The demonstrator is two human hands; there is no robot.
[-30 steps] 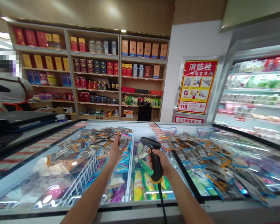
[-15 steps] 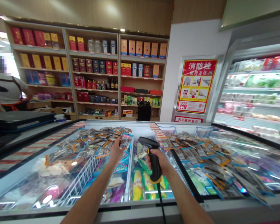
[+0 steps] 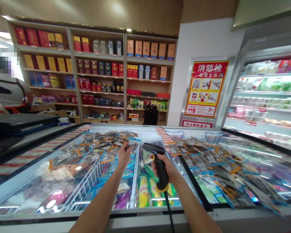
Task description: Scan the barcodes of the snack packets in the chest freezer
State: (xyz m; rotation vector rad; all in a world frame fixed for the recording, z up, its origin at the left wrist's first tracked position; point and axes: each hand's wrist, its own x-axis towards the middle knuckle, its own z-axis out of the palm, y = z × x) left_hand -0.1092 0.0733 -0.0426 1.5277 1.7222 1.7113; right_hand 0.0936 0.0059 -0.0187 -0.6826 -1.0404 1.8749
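Observation:
My right hand point(image 3: 170, 169) is wrapped round the grip of a black and yellow barcode scanner point(image 3: 161, 174), whose head points left and whose cord runs down toward me. In the fingers of my left hand point(image 3: 124, 156) is a small clear plastic packet point(image 3: 135, 141) with a blue edge, a little left of the scanner head. Beyond and left of that hand, a heap of similar packets point(image 3: 106, 142) with orange and blue edges lies on the freezer's glass top. Another spread of packets point(image 3: 212, 160) covers the glass to the right of the scanner.
Under the glass of the chest freezer point(image 3: 145, 210) are bagged corn point(image 3: 143, 191) and a white wire basket point(image 3: 84, 184). A black device point(image 3: 21, 124) sits on the left counter near another person point(image 3: 7, 90). Shelves of boxes point(image 3: 99, 68) stand behind; a lit fridge point(image 3: 269, 97) is at right.
My left hand has shifted slightly right with the packet, nearer to the scanner head. My right hand holds the scanner in nearly the same place. The view has moved a little.

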